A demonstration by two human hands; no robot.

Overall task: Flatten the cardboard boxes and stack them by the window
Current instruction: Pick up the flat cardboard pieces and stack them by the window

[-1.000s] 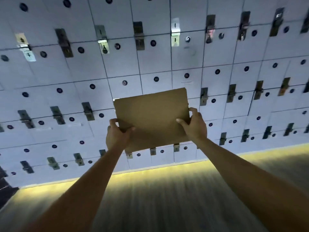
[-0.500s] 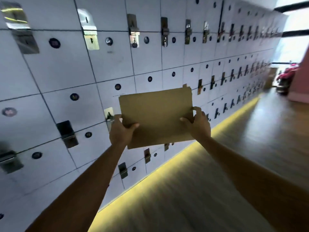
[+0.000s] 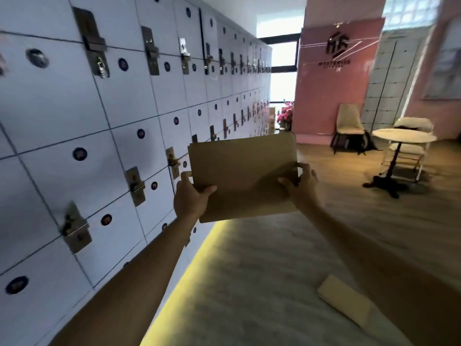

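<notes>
A flattened brown cardboard box (image 3: pixel 244 171) is held out in front of me at chest height. My left hand (image 3: pixel 190 198) grips its lower left edge, thumb on the near face. My right hand (image 3: pixel 303 187) grips its right edge, thumb across the front. A second flat piece of pale cardboard (image 3: pixel 345 302) lies on the floor at the lower right, partly hidden by my right forearm. A bright window (image 3: pixel 283 73) shows at the far end of the corridor.
A wall of white lockers (image 3: pixel 99 121) runs along the left with a yellow light strip at its base. A pink wall (image 3: pixel 324 96), a chair (image 3: pixel 348 126) and a round pedestal table (image 3: pixel 399 146) stand ahead right. Pink flowers (image 3: pixel 287 114) sit near the window.
The view has swung right from facing the lockers to looking down the corridor toward the window. Both hands keep the same hold on the flattened box.
</notes>
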